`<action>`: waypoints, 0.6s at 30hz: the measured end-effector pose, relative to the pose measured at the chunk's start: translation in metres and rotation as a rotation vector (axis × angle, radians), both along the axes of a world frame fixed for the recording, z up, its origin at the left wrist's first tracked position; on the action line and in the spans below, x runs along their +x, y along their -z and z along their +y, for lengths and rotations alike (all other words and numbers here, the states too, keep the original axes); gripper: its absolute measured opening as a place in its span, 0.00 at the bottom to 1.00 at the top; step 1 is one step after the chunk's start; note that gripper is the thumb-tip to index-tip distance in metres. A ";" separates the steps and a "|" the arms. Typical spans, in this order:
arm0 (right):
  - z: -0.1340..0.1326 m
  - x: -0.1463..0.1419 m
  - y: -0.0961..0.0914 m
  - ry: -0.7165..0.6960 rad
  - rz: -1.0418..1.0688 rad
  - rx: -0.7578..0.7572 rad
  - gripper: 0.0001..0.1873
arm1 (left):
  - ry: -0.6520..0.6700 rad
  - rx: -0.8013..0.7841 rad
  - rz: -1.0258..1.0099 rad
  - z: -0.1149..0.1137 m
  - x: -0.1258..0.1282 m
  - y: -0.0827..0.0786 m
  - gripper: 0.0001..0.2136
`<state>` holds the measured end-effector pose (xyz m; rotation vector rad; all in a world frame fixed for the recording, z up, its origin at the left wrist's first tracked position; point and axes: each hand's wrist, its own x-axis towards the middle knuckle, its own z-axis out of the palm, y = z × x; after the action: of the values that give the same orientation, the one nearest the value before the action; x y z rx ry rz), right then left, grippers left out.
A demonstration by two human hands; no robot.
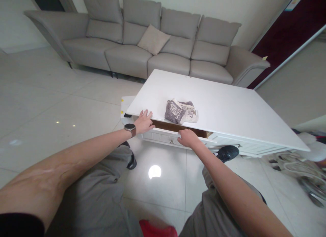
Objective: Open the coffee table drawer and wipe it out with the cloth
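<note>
A white coffee table (216, 104) stands in front of me with one drawer (163, 136) pulled partly out, its brown inside showing. My right hand (188, 138) has its fingers curled over the top edge of the drawer front, right of a small metal knob (171, 141). On the table's near left corner rests my left hand (144, 122), fingers spread, with the thumb side by the drawer's left end. A folded grey-brown and cream patterned towel (180, 112) lies on the tabletop just behind the drawer opening.
A long grey sofa (168, 63) with a beige cushion (153, 39) stands behind the table. A white box-like thing (125, 104) is at the table's left. Coiled hoses or cables (295, 165) lie on the right. Something red (158, 229) is below me, between my legs.
</note>
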<state>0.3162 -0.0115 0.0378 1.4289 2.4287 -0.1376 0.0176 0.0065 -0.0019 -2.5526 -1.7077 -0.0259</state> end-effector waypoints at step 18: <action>0.001 -0.003 -0.006 -0.035 -0.022 0.000 0.19 | 0.227 -0.012 0.052 -0.015 0.019 -0.030 0.12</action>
<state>0.3128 -0.0107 0.0442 1.3800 2.4339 -0.1133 0.0370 -0.0087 0.0283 -2.7167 -1.3973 0.0383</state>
